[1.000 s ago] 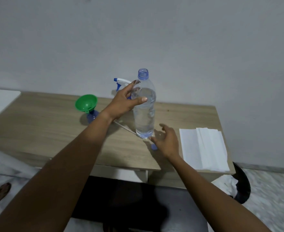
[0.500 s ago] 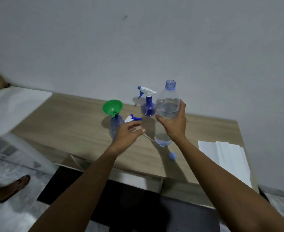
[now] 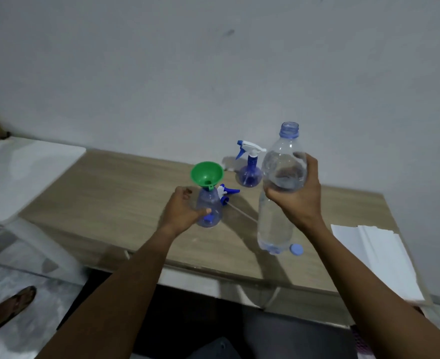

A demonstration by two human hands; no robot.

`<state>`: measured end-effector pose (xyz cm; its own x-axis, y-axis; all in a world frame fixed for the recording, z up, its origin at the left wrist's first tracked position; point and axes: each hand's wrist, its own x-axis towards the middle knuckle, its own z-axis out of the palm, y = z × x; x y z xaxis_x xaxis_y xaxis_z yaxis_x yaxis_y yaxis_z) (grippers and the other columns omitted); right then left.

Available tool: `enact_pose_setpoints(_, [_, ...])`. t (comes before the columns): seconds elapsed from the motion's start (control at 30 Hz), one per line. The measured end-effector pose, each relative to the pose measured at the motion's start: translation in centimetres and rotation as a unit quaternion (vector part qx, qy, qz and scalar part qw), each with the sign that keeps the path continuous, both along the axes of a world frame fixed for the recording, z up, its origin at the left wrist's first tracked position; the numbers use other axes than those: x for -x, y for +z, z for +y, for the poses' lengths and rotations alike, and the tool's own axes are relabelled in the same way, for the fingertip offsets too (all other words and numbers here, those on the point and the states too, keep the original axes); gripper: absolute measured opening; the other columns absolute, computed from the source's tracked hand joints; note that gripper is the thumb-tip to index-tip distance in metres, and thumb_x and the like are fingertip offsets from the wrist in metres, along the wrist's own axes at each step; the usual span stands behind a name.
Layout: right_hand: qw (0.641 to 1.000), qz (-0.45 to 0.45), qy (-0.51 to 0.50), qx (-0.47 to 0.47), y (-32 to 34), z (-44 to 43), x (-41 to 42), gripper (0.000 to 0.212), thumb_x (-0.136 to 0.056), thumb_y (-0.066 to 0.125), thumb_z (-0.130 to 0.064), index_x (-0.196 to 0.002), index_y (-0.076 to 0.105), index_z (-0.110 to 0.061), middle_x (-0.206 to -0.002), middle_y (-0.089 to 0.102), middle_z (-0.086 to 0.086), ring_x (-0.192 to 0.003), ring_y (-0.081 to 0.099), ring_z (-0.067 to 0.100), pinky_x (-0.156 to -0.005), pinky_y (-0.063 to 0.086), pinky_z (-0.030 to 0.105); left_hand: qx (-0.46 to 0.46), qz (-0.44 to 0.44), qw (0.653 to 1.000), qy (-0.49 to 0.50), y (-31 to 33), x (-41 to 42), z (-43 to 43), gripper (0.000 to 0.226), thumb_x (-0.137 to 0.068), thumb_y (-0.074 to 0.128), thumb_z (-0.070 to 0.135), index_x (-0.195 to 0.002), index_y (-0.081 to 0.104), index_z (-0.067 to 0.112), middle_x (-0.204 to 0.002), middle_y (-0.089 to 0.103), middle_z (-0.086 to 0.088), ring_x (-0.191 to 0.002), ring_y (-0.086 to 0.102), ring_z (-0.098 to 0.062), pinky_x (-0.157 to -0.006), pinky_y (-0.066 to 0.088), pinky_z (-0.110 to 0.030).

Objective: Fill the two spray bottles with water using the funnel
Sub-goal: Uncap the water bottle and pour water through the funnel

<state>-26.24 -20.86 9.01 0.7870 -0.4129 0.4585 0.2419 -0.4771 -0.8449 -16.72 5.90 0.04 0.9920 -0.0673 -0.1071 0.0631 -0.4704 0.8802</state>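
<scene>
The left grip [image 3: 181, 212] curls round the spray bottle [image 3: 211, 203] carrying the funnel [image 3: 206, 174], while the right grip [image 3: 298, 200], to its right, clasps the uncapped water bottle [image 3: 273, 224].

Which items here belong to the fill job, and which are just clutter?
Job: water bottle in right hand; green funnel seated in open spray bottle, gripped by left hand; second spray bottle, head on; loose spray head; blue cap.
Lying about: white paper stack; white side table; sandal.
</scene>
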Motion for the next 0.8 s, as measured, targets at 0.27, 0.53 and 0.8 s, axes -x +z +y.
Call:
enact_pose_setpoints(0.27, [0.992, 0.089, 0.077, 0.048, 1.2, 3.7, -0.9, 0.078, -0.063, 0.091, -0.008, -0.127, 0.050, -0.028, -0.104, 0.067, -0.022, -0.092, 0.068, -0.004, -0.072, 0.053, 0.013, 0.050, -0.022, 0.991, -0.123, -0.6, -2.5, -0.2, 0.074, -0.068, 0.090, 0.033, -0.135, 0.062, 0.018, -0.128, 0.066, -0.006, -0.122, 0.059, -0.023, -0.105, 0.049, -0.040])
enact_pose_setpoints(0.53, [0.969, 0.180, 0.106, 0.131, 3.2, 3.8, -1.5, 0.072, -0.060, 0.089, -0.015, -0.117, 0.054, -0.042, -0.106, 0.066, -0.024, -0.089, 0.067, 0.001, -0.072, 0.054, 0.020, 0.079, -0.043, 0.987, -0.130, -0.5, -2.5, -0.1, 0.054, -0.076, 0.086, 0.006, -0.123, 0.060, 0.006, -0.119, 0.070, -0.008, -0.110, 0.065, -0.020, -0.091, 0.050, -0.026])
enact_pose_setpoints(0.8, [0.934, 0.280, 0.133, 0.177, 4.0, 3.6, -2.3, 0.073, -0.059, 0.091, -0.016, -0.116, 0.053, -0.041, -0.102, 0.067, -0.019, -0.079, 0.066, 0.001, -0.069, 0.053, 0.019, 0.088, -0.034, 0.980, -0.177, -0.6, -2.6, 0.2, 0.048, -0.081, 0.080, 0.004, -0.125, 0.063, 0.013, -0.102, 0.072, 0.004, -0.091, 0.067, -0.006, -0.079, 0.051, -0.016])
